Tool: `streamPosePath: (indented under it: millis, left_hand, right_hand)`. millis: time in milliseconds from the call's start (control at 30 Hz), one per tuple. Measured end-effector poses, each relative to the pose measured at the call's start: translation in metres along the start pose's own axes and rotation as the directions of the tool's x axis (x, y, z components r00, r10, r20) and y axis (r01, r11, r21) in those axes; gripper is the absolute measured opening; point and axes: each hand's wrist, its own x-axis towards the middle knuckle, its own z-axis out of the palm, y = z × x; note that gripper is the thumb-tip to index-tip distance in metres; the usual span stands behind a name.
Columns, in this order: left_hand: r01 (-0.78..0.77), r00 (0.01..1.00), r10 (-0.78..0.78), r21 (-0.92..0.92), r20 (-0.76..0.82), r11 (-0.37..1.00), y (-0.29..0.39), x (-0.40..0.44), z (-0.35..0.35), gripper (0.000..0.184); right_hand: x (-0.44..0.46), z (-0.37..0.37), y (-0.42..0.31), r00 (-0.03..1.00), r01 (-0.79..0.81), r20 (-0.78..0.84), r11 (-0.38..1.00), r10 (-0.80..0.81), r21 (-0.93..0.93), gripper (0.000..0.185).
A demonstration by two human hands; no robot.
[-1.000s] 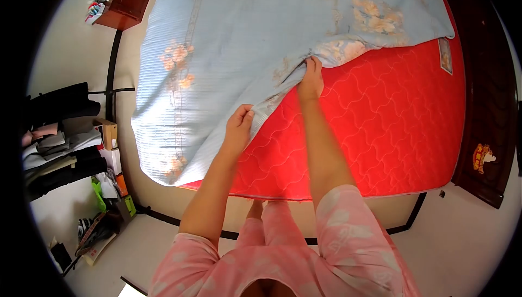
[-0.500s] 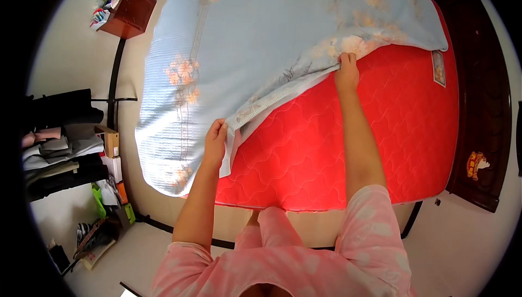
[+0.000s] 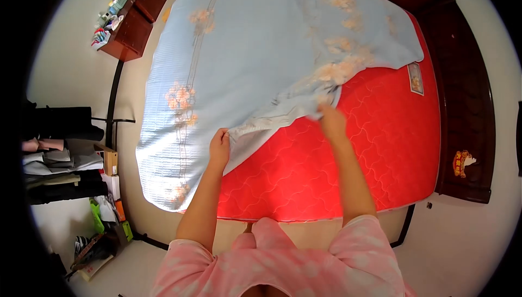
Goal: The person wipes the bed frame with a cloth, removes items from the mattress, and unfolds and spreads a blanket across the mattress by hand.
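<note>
Bedcover edge (image 3: pixel 266 123) in left grip (image 3: pixel 220 147)

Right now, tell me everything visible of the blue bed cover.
The blue bed cover looks like finely ribbed cloth with peach flower prints. It lies over the red mattress, leaving part bare; its near edge is rumpled and partly turned back. The left hand pinches that edge; the right hand, blurred, is at it farther right, its grip unclear.

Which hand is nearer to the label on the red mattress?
Right. The right hand is by the edge of the sheet, left of the label and slightly lower in view; the left hand is farther left and lower, gripping the sheet.
</note>
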Motion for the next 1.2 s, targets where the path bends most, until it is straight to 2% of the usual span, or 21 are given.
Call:
streamPosePath:
  millis: [33, 67, 133, 233, 300, 367, 433, 500, 567, 633, 733, 833, 933, 1000, 1100, 1200]
  left_hand:
    - [0.017, 1.0, -0.017, -0.004, -0.009, 1.0, -0.001, 0.002, 0.0, 0.016]
    - [0.035, 0.999, -0.035, -0.007, -0.015, 0.999, -0.004, 0.001, -0.004, 0.016]
    - [0.019, 1.0, -0.02, 0.016, 0.01, 1.0, -0.007, -0.001, -0.011, 0.016]
    - [-0.064, 0.993, 0.054, 0.099, 0.102, 0.993, -0.015, -0.009, -0.007, 0.016]
    - [-0.093, 0.991, 0.074, 0.166, 0.113, 0.982, -0.015, -0.014, -0.004, 0.015]
    - [-0.223, 0.974, 0.207, 0.205, 0.097, 0.953, -0.006, -0.026, -0.001, 0.017]
    - [-0.369, 0.928, 0.352, 0.169, 0.124, 0.914, 0.014, -0.039, 0.007, 0.024]
    - [-0.479, 0.867, 0.444, 0.125, 0.227, 0.869, 0.043, -0.055, 0.023, 0.037]
    - [-0.609, 0.766, 0.565, 0.065, 0.307, 0.79, 0.063, -0.067, 0.048, 0.051]
    - [-0.674, 0.667, 0.646, -0.069, 0.372, 0.736, 0.093, -0.075, 0.067, 0.06]
    - [-0.611, 0.701, 0.588, -0.084, 0.403, 0.787, 0.132, -0.08, 0.096, 0.064]
    - [-0.666, 0.676, 0.619, -0.027, 0.4, 0.745, 0.126, -0.066, 0.143, 0.056]
    - [-0.572, 0.754, 0.533, -0.015, 0.384, 0.82, 0.126, -0.058, 0.175, 0.038]
    - [-0.543, 0.786, 0.478, 0.065, 0.393, 0.837, 0.134, -0.06, 0.184, 0.025]
    - [-0.507, 0.825, 0.436, 0.131, 0.358, 0.852, 0.151, -0.063, 0.199, 0.015]
    - [-0.477, 0.858, 0.433, 0.114, 0.278, 0.872, 0.167, -0.065, 0.22, 0.011]
  right_hand:
    - [-0.01, -0.002, -0.004, 0.97, 0.051, 0.241, 0.997, -0.037, -0.053, 0.012]
    - [-0.02, -0.005, -0.005, 0.992, -0.022, 0.12, 1.0, 0.023, -0.014, 0.011]
    - [-0.033, -0.03, -0.012, 0.943, -0.304, -0.117, 0.95, 0.311, 0.069, 0.01]
    - [-0.055, -0.035, -0.004, 0.898, -0.291, -0.289, 0.941, 0.331, 0.172, 0.007]
    - [-0.066, -0.034, -0.014, 0.913, -0.348, -0.177, 0.928, 0.368, 0.133, 0.011]
    - [-0.075, -0.04, -0.031, 0.907, -0.412, -0.043, 0.905, 0.418, 0.104, 0.019]
    - [-0.082, -0.035, -0.034, 0.914, -0.382, -0.095, 0.915, 0.395, 0.129, 0.02]
    - [-0.084, -0.028, -0.031, 0.927, -0.332, -0.135, 0.932, 0.351, 0.142, 0.02]
    - [-0.084, -0.022, -0.034, 0.948, -0.261, -0.147, 0.954, 0.282, 0.147, 0.019]
    - [-0.082, -0.024, -0.043, 0.96, -0.217, -0.135, 0.958, 0.244, 0.186, 0.017]
    - [-0.077, -0.031, -0.055, 0.973, -0.184, -0.095, 0.956, 0.21, 0.229, 0.016]
    - [-0.075, -0.039, -0.053, 0.977, -0.18, -0.051, 0.935, 0.205, 0.305, 0.016]
    - [-0.078, -0.048, -0.044, 0.967, -0.224, -0.017, 0.885, 0.253, 0.407, 0.015]
    - [-0.079, -0.051, -0.027, 0.96, -0.24, -0.011, 0.837, 0.281, 0.492, 0.017]
    - [-0.071, -0.04, 0.005, 0.959, -0.146, -0.095, 0.753, 0.267, 0.642, 0.02]
    - [-0.059, -0.042, 0.027, 0.972, -0.125, -0.11, 0.855, 0.207, 0.504, 0.024]
